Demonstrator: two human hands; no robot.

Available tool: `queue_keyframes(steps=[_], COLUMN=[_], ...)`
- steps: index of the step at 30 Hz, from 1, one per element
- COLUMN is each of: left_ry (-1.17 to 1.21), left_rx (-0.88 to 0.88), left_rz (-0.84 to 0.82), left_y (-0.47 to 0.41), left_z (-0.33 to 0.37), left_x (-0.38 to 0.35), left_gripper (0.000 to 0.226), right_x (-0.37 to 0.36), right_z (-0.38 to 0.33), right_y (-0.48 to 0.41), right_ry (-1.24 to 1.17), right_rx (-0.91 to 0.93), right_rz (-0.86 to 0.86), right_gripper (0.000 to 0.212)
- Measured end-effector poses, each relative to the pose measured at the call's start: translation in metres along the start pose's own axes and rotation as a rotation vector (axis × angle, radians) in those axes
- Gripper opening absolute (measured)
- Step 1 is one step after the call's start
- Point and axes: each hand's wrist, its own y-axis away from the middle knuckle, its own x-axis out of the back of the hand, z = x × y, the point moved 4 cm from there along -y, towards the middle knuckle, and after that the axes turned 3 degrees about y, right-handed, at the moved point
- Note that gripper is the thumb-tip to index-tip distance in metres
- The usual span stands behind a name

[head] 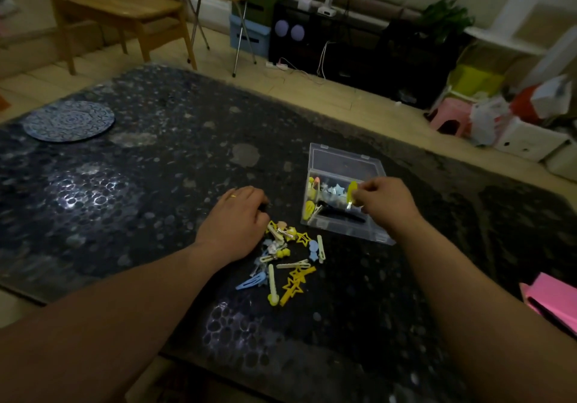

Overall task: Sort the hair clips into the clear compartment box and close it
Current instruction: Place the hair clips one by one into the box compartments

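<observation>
Head view: at the far left of the dark pebble-patterned table (162, 165) we see one round blue patterned mat (69, 121), well apart from everything else.

Nearer the middle, our left hand (232, 220) rests palm down at the far left edge of the pile of loose hair clips (287, 262). One ring shows on a finger. The fingertips curl under out of sight, so we cannot tell whether they grip anything.

In the pile we count at least four yellow star shapes and one blue snap clip (251, 282). The rest overlap too much to count.

Just right of the pile sits one clear compartment box (343, 231), its lid laid open on the far side. Several clips already lie inside, among them one long black clip (340, 215), but the dividers are hard to make out.

Our right hand (382, 203) pinches one yellow clip (352, 192) over the box, and its forearm hides the box's near right corner.

At the right edge, one pink object (549, 299) is cut off.
</observation>
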Motion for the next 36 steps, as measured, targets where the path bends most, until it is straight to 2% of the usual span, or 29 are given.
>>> queue_keyframes(steps=[3,9,13,20,24,27,32,36], left_ry=[-0.008,-0.001,-0.008,-0.003,-0.006,0.0,-0.002,0.007], left_rx=[0.001,0.0,0.001,0.011,0.018,0.014,0.019,0.018], left_rz=[-0.001,0.003,0.002,-0.012,-0.022,-0.022,-0.031,-0.029], left_y=[0.0,0.001,0.002,0.002,0.002,0.002,0.002,0.002], left_z=[0.001,0.002,0.003,0.002,0.001,0.004,0.005,0.005], left_x=[0.001,0.002,0.003,0.001,0.001,0.003,0.005,0.005], left_gripper=[0.049,0.049,0.05,0.037,0.038,0.04,0.047,0.053], right_x=[-0.016,-0.042,-0.058,-0.059,-0.047,-0.038,-0.034,-0.038], right_z=[-0.001,-0.027,-0.036,-0.026,-0.015,-0.01,-0.01,-0.004], right_y=[0.003,0.003,0.001,0.002,0.013,0.032,0.062,0.078], right_ry=[-0.006,0.039,0.07,0.187,0.114,0.055,0.057,0.161], right_rx=[-0.003,0.018,0.022,0.079,0.098,0.185,0.302,0.345], right_rz=[-0.077,-0.138,-0.167,-0.07,0.017,0.071,0.085,-0.019], right_gripper=[0.013,0.018,0.009,0.013,0.012,0.009,0.01,0.008])
